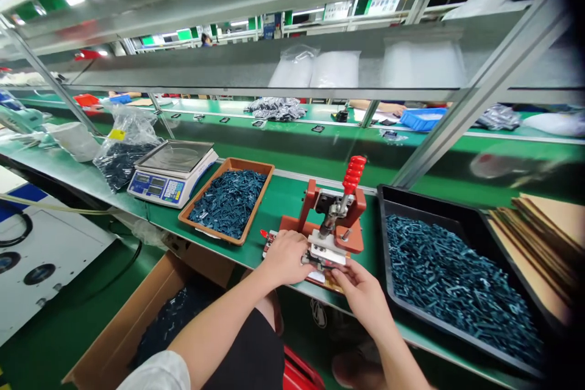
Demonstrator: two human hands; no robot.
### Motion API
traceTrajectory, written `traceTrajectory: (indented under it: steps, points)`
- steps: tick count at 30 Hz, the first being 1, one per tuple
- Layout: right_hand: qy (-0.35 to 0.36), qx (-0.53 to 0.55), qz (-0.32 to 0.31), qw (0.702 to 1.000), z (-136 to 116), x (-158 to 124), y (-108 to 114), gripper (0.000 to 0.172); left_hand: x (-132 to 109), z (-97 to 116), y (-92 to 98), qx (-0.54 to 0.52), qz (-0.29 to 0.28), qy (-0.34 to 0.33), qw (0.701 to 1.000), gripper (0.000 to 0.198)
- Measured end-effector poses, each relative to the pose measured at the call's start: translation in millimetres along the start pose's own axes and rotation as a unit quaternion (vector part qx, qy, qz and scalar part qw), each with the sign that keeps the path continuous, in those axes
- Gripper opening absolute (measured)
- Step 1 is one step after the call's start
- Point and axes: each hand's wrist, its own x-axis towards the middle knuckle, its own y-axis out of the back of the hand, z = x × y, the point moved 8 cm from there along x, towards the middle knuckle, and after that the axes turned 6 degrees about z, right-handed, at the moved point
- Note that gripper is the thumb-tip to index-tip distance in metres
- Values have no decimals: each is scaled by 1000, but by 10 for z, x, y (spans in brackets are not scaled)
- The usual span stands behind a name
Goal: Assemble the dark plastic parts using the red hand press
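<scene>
A toggle clamp fixture (329,244) with a brown-orange frame stands on the green bench in front of me. Its red ribbed handle (354,175) points up. My left hand (287,255) is closed over the fixture's left side, its thumb at the front of the metal block. Beside those fingers a small red-tipped metal part (268,242) sticks out. At the block's front right, my right hand (361,286) has its thumb and fingers pinched together; whatever lies between them is too small or hidden to name.
To the left are an orange tray (270,178) of small dark parts, a weighing scale (176,170) and a plastic bag (125,146). A black tray (388,268) of similar parts and stacked cardboard (539,244) lie right. Below stands an open carton (103,341). A metal shelf (205,67) crosses above.
</scene>
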Motion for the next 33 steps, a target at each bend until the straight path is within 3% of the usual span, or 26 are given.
traceTrajectory:
  steps: [6, 10, 17, 29, 33]
  points:
    - [102, -139, 28, 985, -109, 111, -103, 36, -8, -26, -12, -24, 12, -1, 1000, 25]
    - [127, -175, 61, 975, -79, 164, -208, 41, -8, -36, -31, -22, 0, -2, 1000, 26]
    - [187, -209, 55, 958, -122, 143, -227, 35, -11, -47, -35, -31, 10, -4, 999, 23]
    - [206, -233, 73, 947, -148, 133, -238, 34, -9, -48, -36, -26, 9, -10, 1000, 18]
    - [210, -242, 38, 946, -207, 154, -241, 36, 0, -17, -44, -17, 4, -19, 1000, 18]
